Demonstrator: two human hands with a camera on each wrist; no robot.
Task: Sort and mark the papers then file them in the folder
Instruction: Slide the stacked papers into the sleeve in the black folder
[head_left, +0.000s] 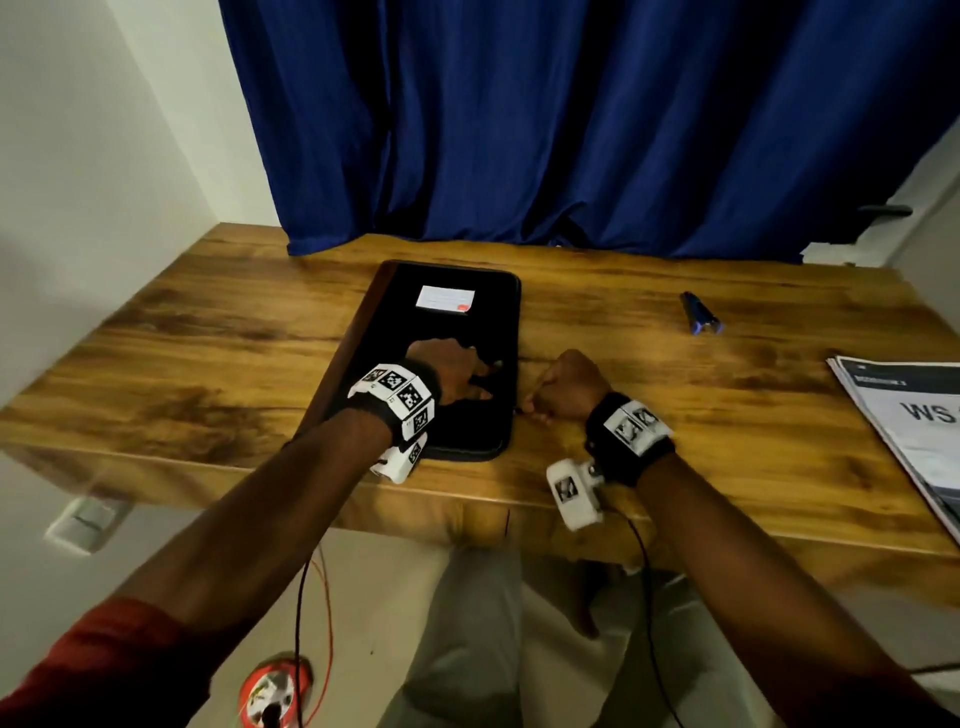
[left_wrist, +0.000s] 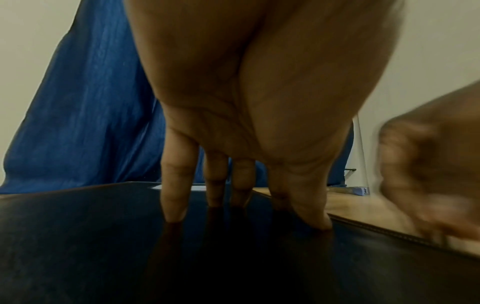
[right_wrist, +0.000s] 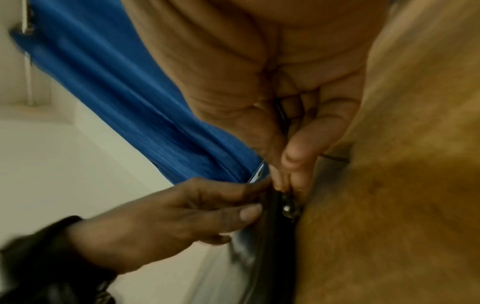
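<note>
One table (head_left: 649, 322); one black folder (head_left: 447, 332) on it, with one white label (head_left: 445, 299) and one zip pull (right_wrist: 287, 208); one blue pen (head_left: 701, 314); one stack of papers (head_left: 914, 431), its sheets too close to count; two hands, left (head_left: 457, 371) and right (head_left: 569, 387); two wrist bands; one blue curtain (head_left: 571, 119).

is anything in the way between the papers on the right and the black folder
On the table, only the right hand sits between the papers and the folder, pinching the zipper pull. The folder is closed, with the left hand pressing on it.
</note>
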